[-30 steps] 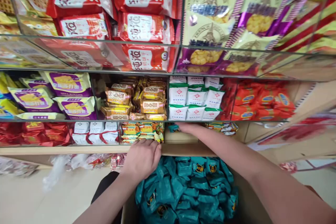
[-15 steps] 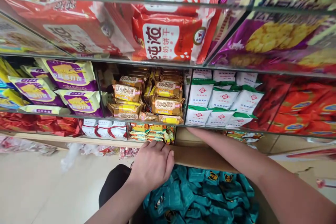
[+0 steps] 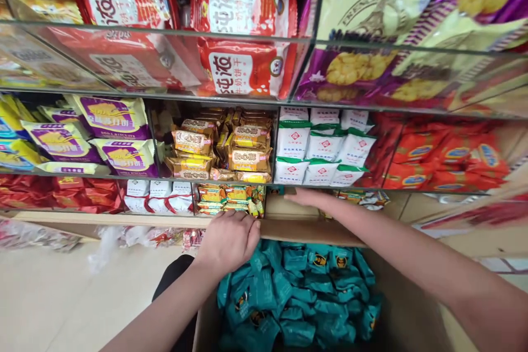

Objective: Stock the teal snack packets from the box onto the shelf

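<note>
Shop shelves (image 3: 264, 101) split by clear dividers fill the upper part of the view, with a pale tiled floor (image 3: 82, 291) at 8 o'clock. Each compartment holds its own kind of wrapped snack: large red packs (image 3: 247, 8) towards 11 and 12 o'clock, cream and purple bags (image 3: 371, 16) at 2, purple biscuit packs (image 3: 126, 157) at 9, brown packs (image 3: 249, 159) near the centre, and white packets with green ends (image 3: 324, 147) at 3. On the bottom level, white packets with red edges (image 3: 160, 198) lie at 8 o'clock, small yellow packets (image 3: 225, 193) to their right. Between 5 and 6 o'clock stands an open cardboard box (image 3: 317, 231), teal packets (image 3: 301, 308) heaped inside at many angles. They are small, crinkled and slightly shiny, and several carry a black and gold emblem (image 3: 319, 259). Another teal packet (image 3: 275, 190) shows at 5 o'clock, far back in a bottom compartment. At 4 o'clock the right hand (image 3: 304, 197) reaches in there, fingertips just beside it; whether they grip it I cannot tell. The left hand (image 3: 231, 238) rests at 7 o'clock by the box's near-shelf edge, fingers bent, their hold unclear
</note>
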The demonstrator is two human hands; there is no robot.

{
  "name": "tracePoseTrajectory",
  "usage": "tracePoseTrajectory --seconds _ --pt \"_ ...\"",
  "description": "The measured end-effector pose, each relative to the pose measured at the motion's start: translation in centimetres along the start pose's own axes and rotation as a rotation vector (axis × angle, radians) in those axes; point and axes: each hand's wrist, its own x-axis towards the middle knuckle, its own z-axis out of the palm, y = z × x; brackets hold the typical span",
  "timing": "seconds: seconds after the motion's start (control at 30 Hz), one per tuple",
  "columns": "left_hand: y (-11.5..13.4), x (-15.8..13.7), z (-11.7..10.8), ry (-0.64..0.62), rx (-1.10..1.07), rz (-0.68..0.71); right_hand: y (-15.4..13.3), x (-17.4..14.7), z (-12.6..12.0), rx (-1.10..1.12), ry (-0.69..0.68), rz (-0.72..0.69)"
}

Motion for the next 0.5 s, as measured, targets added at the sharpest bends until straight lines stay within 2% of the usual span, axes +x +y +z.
tracePoseTrajectory --seconds 0.07,0.13,0.17,0.23,0.3,0.4,0.43,0.5 --pt "0.1 0.0 -0.1 0.013 0.011 0.006 -0.1 -3.2 -1.7 -0.047 -0.037 0.007" --pt "0.2 0.0 -0.3 0.035 0.023 0.011 -0.6 -7.9 -3.0 -0.084 -0.022 -0.038" --pt "0.3 0.0 -0.3 0.048 0.03 0.013 -0.9 -10.6 -3.2 -0.113 0.049 -0.152" --pt "0.5 -0.2 -0.4 0.07 0.047 0.019 -1.2 -15.8 -2.3 -0.125 0.11 -0.346" --pt "0.6 -0.3 -0.4 0.081 0.061 0.022 -0.6 -19.6 0.3 -0.183 0.049 -0.419" --pt "0.7 -0.3 -0.4 0.086 0.074 0.032 1.9 -21.5 5.5 -0.306 0.008 -0.213" --pt "0.7 -0.3 -0.4 0.087 0.076 0.035 2.9 -21.3 7.0 -0.338 -0.001 -0.113" --pt "0.6 -0.3 -0.5 0.101 0.061 0.038 4.5 -20.4 8.9 -0.378 -0.044 -0.032"
